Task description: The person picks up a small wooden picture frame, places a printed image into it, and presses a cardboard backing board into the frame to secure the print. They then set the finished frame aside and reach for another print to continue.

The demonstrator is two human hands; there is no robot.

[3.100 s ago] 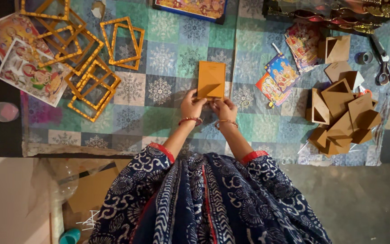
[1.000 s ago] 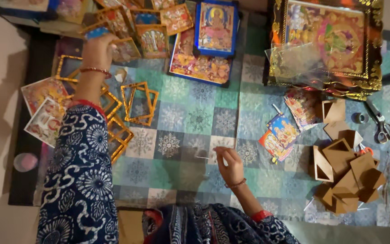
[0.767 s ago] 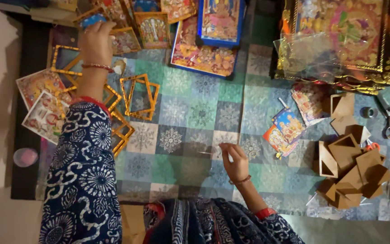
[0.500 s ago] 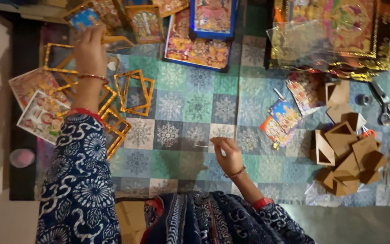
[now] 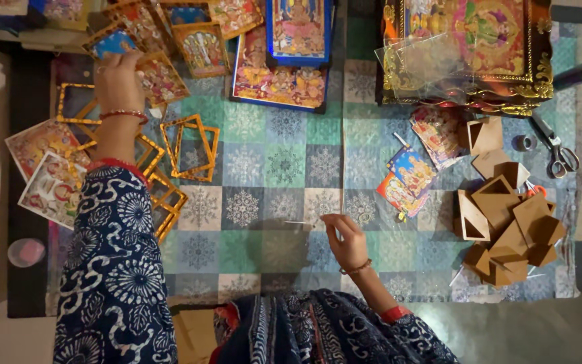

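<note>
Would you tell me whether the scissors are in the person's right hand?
No, the scissors lie on the mat at the far right, well apart from the right hand.

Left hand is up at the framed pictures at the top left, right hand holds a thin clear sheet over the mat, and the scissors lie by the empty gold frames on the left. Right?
Not quite. The head view shows the scissors on the right, near the brown card backings, not by the empty gold frames. The rest stands: the left hand is at the framed pictures, and the right hand holds the thin clear sheet.

We see scissors (image 5: 560, 154) far right, brown card stands (image 5: 506, 226) heaped beside, empty gold frames (image 5: 190, 148) left, loose prints (image 5: 52, 175) at the mat's edge
</note>
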